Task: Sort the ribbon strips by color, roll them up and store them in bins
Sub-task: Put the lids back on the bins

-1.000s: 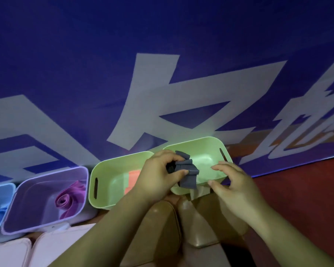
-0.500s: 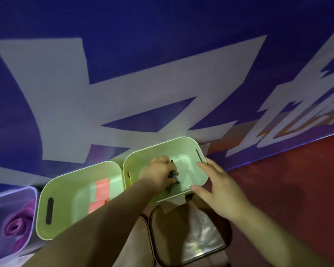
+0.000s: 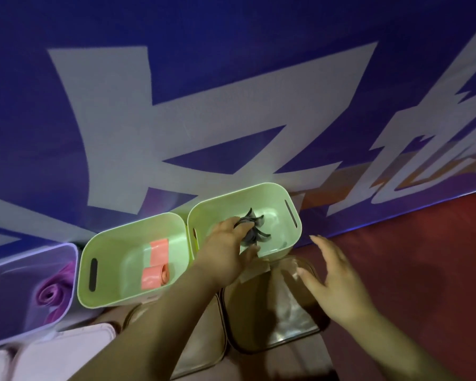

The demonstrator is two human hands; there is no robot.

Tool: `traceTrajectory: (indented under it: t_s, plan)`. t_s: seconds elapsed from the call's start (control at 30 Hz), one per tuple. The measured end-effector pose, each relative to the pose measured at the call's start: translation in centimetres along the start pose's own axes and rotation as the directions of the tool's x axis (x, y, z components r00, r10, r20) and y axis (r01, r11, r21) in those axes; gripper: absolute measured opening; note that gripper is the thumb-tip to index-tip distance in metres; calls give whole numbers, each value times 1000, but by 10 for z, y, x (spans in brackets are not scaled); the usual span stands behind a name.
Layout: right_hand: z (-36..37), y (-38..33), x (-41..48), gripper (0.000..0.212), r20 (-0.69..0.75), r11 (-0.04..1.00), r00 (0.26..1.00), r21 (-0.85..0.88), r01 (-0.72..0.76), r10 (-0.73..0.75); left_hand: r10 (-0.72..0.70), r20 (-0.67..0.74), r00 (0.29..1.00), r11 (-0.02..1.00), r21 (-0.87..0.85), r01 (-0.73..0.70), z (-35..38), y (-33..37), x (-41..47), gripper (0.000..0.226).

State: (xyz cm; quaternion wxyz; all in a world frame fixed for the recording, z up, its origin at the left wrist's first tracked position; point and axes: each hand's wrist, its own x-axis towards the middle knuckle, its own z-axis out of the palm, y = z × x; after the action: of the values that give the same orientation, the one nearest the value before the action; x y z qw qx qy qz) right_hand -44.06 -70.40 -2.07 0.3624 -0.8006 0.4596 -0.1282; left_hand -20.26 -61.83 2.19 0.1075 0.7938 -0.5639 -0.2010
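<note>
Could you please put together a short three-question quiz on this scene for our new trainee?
1. True or false: the left hand reaches into the right green bin with the grey ribbon.
2. Which ribbon lies in the left green bin? A) grey B) pink C) purple
3. Fill in: the right hand is open and holds ____.

Key: 1 true; 2 B, the pink ribbon; 3 nothing.

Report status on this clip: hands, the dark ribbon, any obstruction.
Left hand in right green bin, fingers on dark ribbon bundle; release unclear. Right hand open, empty, hovering beside bin. Nothing blocking.
</note>
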Motion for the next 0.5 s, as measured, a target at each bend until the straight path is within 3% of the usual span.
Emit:
traceTrajectory:
  t_s: [0.17, 0.27, 0.33, 0.4, 0.5]
  plan:
    - [24, 29, -34, 88, 142, 968, 958, -43, -247, 251, 57, -235, 970, 998, 27, -52, 28, 20, -75, 52]
    - [36, 41, -48, 87, 220, 945, 920, -40, -324, 324, 68, -241, 968, 998, 15, -66, 64, 29, -115, 50]
    - [40, 46, -54, 85, 231, 941, 913, -49, -335, 337, 56, -167, 984, 998, 26, -52, 93, 29, -132, 52]
    - [42, 49, -59, 81, 224, 941, 915, -39, -336, 336, -4, -7, 1000, 999, 53, 4, 118, 26, -141, 59]
    - [41, 48, -68, 78, 188, 950, 933, -2, -311, 306, -111, 221, 969, 993, 72, 98, 143, 20, -147, 67]
